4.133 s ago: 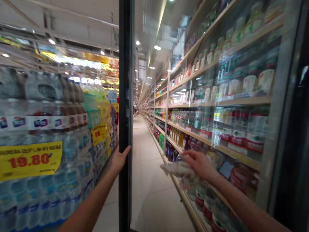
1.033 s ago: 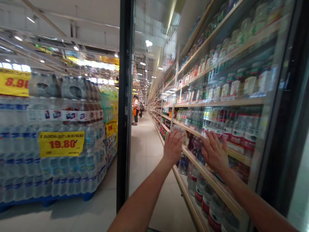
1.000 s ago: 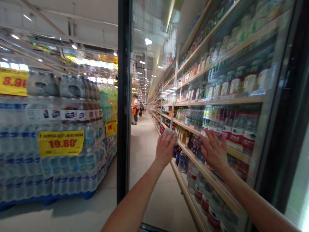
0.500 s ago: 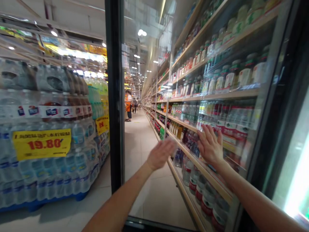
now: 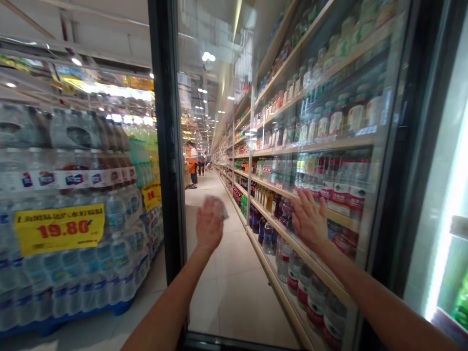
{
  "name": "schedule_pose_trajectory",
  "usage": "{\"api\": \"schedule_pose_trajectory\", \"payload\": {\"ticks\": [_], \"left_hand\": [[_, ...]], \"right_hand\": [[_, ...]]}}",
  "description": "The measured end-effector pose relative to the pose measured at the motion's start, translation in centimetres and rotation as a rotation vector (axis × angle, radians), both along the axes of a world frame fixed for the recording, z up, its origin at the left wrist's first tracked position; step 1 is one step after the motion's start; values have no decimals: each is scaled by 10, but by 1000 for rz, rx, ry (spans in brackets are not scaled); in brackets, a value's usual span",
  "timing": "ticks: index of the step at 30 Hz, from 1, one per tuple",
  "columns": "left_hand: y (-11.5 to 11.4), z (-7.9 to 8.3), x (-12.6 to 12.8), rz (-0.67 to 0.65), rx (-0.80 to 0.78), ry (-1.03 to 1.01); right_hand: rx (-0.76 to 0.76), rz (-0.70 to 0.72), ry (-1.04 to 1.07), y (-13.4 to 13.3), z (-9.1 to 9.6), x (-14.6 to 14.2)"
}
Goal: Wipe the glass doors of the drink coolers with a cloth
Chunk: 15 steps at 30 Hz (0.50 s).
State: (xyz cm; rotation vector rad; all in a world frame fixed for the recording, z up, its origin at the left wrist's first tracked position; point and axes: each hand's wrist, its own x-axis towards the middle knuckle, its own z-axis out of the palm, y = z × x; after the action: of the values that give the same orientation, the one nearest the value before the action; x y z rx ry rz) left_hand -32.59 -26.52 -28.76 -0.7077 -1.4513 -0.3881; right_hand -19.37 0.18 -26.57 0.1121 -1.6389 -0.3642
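Right now your left hand (image 5: 208, 226) is clenched on a white cloth (image 5: 218, 206) up at the glass door (image 5: 234, 73), near its upright black frame (image 5: 164, 146). Your right hand (image 5: 309, 220) lies flat, fingers spread and holding nothing, further right on the same pane.

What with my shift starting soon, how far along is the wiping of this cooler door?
Done: the glass door looks clear where shelves show through, though reflections hide streaks. In hand: the left hand presses a crumpled cloth to the pane near the black frame; the right hand lies flat on the glass. Left: probably the lower pane, but I cannot tell.
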Motion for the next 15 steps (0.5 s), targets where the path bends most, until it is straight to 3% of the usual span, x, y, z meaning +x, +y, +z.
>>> {"api": "schedule_pose_trajectory", "payload": {"ticks": [1,2,3,4,6,7,8,9,10,13,14,15], "left_hand": [[-4,2,-3,23,160,-49],[-4,1,-3,18,220,-63],[-1,-2,0,-19,154,-43],[5,-7,4,-84,-34,10],[14,-18,14,-233,-571,150],[15,-22,17,-276,-765,195],[12,-23,17,-282,-840,207],[7,-22,14,-252,-779,184],[-1,-19,9,-196,-606,133],[-16,-6,-4,-14,57,-50],[-15,-4,-4,13,136,-76],[-10,-2,-3,16,98,-76]], "right_hand": [[-7,3,1,0,0,0],[-13,4,3,-1,0,-1],[-16,1,4,-1,0,-1],[-17,-5,5,0,0,-1],[-16,-16,5,1,-1,-1],[-15,-19,1,1,-1,-1],[-16,-19,-2,1,-1,-1],[-16,-19,-2,1,-1,-1],[-15,-17,1,1,0,0],[-9,-12,15,0,0,1],[-11,-9,17,0,0,1],[-13,-5,13,0,1,1]]}}
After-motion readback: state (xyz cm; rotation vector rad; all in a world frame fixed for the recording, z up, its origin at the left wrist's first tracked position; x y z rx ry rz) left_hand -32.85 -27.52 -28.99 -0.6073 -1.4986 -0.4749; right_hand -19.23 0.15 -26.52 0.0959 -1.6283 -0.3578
